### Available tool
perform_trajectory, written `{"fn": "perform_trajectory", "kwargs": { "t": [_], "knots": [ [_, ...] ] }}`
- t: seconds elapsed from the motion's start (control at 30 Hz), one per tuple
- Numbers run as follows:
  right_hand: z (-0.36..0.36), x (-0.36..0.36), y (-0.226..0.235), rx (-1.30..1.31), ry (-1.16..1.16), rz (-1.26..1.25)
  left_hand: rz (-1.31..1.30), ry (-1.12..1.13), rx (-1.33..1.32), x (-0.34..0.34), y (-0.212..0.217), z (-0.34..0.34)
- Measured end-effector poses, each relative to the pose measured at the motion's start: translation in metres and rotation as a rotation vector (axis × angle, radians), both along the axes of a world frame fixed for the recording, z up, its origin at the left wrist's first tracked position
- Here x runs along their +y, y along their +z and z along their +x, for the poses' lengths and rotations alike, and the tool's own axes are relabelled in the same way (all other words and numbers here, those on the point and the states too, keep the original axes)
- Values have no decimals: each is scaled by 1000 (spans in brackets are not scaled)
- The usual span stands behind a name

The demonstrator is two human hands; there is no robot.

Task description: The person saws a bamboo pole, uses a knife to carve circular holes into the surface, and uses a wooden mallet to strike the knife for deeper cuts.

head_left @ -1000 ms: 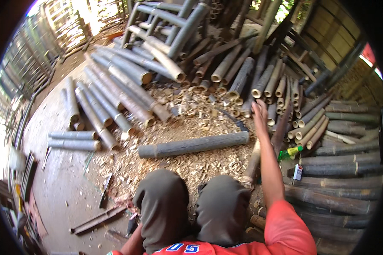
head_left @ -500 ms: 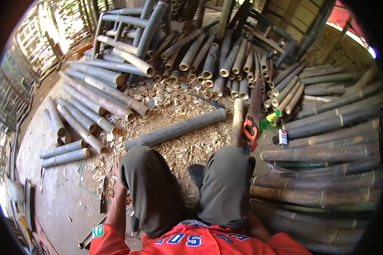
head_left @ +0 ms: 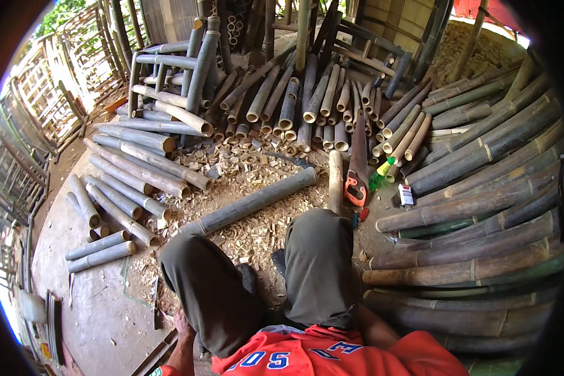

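My left hand (head_left: pixel 182 323) is low beside my left shin, its fingers mostly hidden, so I cannot see a grip. Just left of it, a narrow dark blade-like tool (head_left: pixel 156 305) lies on the floor. My right forearm (head_left: pixel 376 327) passes behind my right thigh, which hides that hand. Beyond my knees a thick grey bamboo length (head_left: pixel 257 202) rests at a slant on wood chips (head_left: pixel 247 233). A shorter pale piece of bamboo or wood (head_left: pixel 336 182) lies by my right knee, with an orange-handled handsaw (head_left: pixel 357 185) beside it.
A green bottle (head_left: pixel 380 175), a small white-and-red box (head_left: pixel 406 195) and a little red object (head_left: pixel 364 214) sit right of the saw. Cut bamboo pieces (head_left: pixel 141 163) lie at left, stacked poles (head_left: pixel 464 269) at right. A bamboo frame (head_left: pixel 175 75) stands at the back.
My view has tilted up and shifted slightly. My left hand appears lower beside my leg, and my knees have swung to the left. The bamboo length still lies on the chips.
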State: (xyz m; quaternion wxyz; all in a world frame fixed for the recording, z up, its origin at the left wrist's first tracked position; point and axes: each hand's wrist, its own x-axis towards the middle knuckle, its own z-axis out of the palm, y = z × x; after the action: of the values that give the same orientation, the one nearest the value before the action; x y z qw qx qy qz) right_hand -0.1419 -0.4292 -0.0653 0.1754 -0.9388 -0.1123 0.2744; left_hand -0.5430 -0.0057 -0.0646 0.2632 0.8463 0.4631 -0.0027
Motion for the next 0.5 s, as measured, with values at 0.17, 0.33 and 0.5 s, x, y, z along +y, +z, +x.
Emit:
{"fn": "perform_trajectory", "kwargs": {
  "t": [0.17,0.33,0.5],
  "knots": [
    [-1,5,-2,-2,-12,11,-28,59,68,6,14,-2],
    [-3,7,-4,14,-18,13,0,28,19,25,45,41],
    [3,6,1,27,-27,-3,75,-210,-213,59,91,179]
  ]
}}
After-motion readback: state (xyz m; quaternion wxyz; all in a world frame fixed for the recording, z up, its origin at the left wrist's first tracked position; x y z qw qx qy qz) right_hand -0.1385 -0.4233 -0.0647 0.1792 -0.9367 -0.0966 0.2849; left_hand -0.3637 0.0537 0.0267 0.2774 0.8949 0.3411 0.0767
